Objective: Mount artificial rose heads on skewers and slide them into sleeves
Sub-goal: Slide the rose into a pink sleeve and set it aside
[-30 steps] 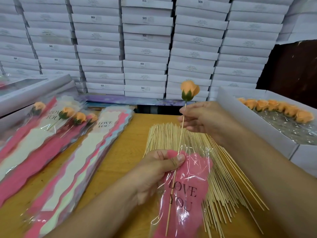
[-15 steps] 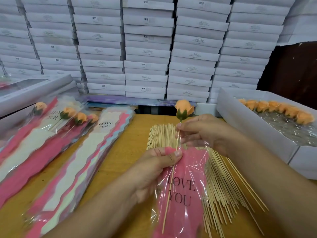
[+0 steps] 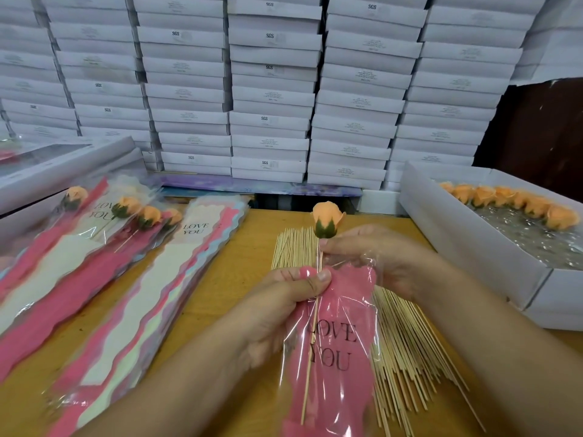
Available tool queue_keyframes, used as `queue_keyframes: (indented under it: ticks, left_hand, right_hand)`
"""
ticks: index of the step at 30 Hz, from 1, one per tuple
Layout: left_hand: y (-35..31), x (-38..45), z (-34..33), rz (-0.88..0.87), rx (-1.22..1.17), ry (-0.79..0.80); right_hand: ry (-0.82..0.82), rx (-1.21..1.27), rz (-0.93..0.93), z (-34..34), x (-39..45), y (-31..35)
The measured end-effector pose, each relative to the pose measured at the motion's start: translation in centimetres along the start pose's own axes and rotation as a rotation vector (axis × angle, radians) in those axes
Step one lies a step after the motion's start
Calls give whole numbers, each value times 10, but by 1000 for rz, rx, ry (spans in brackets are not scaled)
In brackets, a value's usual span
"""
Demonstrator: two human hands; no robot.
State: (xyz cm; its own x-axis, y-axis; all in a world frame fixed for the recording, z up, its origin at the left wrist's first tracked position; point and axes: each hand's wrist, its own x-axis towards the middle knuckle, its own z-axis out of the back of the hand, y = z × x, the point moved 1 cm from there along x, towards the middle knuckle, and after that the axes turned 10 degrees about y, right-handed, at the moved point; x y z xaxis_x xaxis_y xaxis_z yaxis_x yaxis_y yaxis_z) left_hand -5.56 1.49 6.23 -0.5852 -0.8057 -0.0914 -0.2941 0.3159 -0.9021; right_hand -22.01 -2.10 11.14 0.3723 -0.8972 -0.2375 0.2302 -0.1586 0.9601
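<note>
From the head view, the left hand (image 3: 284,298) pinches the top edge of a pink clear-fronted sleeve (image 3: 334,357) printed "LOVE YOU", thumb on the front and fingers curled behind it. The right hand (image 3: 375,260) pinches a skewer (image 3: 310,351) just under an orange rose head (image 3: 326,220), whose green base sits right above the fingertips; part of this hand lies behind the sleeve's clear film. Most of the skewer is already inside the sleeve, running down over the lettering, and the rose head stands upright just above the sleeve's mouth, not yet inside. Under and behind the sleeve a spread pile of bare skewers (image 3: 407,351) lies on the wooden bench (image 3: 220,298). To the left lie a stack of empty sleeves (image 3: 151,294) and, beside it, finished sleeved roses (image 3: 126,209). At the right stands a white box (image 3: 467,244) holding a row of orange rose heads (image 3: 511,200) along its far side. Stacked white boxes (image 3: 271,89) fill the back
</note>
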Motion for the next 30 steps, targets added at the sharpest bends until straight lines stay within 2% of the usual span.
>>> queue_keyframes:
  ticks: [4,9,19,25,30]
  left_hand:
    - [2,1,1,10,-26,0]
    - [6,2,-1,47,-52,38]
    - [0,0,4,61,8,1]
    - [0,0,6,57,-6,-60]
    - [0,1,9,72,1,-58]
  right_hand:
    - [-134,-233,-23,11,0,10]
    - [-249,-155,198,19,5,23]
    - [-139,-200,230,10,7,11]
    - [-138,-343,216,5,5,9]
    - [-111,-350,234,3,3,9]
